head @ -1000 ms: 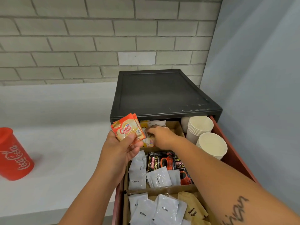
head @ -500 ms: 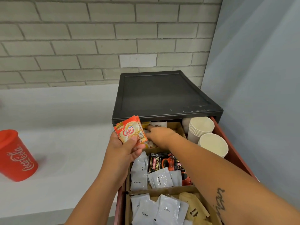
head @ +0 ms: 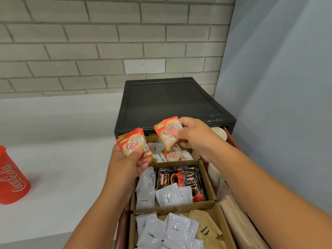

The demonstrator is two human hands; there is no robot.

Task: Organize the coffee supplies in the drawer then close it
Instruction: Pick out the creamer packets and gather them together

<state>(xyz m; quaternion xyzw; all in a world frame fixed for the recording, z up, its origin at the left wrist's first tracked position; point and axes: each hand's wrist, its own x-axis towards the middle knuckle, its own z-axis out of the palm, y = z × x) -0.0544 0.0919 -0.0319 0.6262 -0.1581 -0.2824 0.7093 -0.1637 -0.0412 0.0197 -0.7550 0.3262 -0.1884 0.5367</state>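
Note:
The red drawer (head: 231, 139) is pulled out of a black cabinet (head: 168, 103) and split by cardboard dividers. My left hand (head: 125, 164) holds a small stack of orange Coffee-mate sachets (head: 133, 144) above the drawer's left edge. My right hand (head: 195, 137) pinches one more Coffee-mate sachet (head: 168, 133), lifted above the back compartment. Another Coffee-mate sachet (head: 173, 155) lies in that compartment among white packets. The middle compartment holds black Kopiko sachets (head: 172, 178) and white cream sachets (head: 168, 196). The front one has white coffee sachets (head: 172, 232) and brown sugar packets (head: 204, 229).
White paper cups (head: 220, 132) stand at the drawer's back right, mostly behind my right arm. Wooden stirrers (head: 235, 218) lie along its right side. A red Coca-Cola cup (head: 10, 180) stands on the white counter (head: 62, 168) at the far left. A grey wall is close on the right.
My right hand has come up out of the back compartment holding a Coffee-mate sachet. My left hand still holds its stack in about the same place.

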